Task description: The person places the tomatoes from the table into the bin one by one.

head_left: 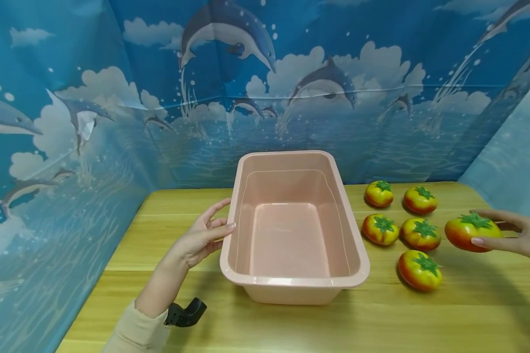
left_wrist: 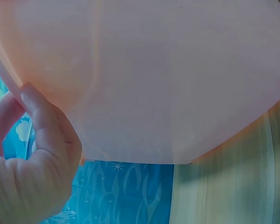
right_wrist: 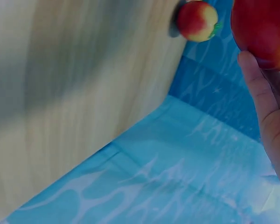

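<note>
A pink plastic tub [head_left: 291,240] with nothing in it stands on the wooden table in the head view. My left hand [head_left: 203,235] holds its left rim, the thumb against the edge; in the left wrist view, that hand [left_wrist: 42,140] is beside the tub's outer wall [left_wrist: 144,84]. On the right, my right hand [head_left: 518,235] grips a red-yellow tomato [head_left: 473,231] with a green leafy top, raised over the table. The right wrist view shows the tomato [right_wrist: 266,32] at the fingertips, partly out of frame. Several similar tomatoes [head_left: 381,229] lie between the tub and this hand.
The yellow wooden table [head_left: 176,211] meets a blue dolphin-print sheet [head_left: 203,137] behind and at both sides. A black wrist strap [head_left: 185,314] is on my left wrist. One tomato [head_left: 419,270] lies nearer the front than the others.
</note>
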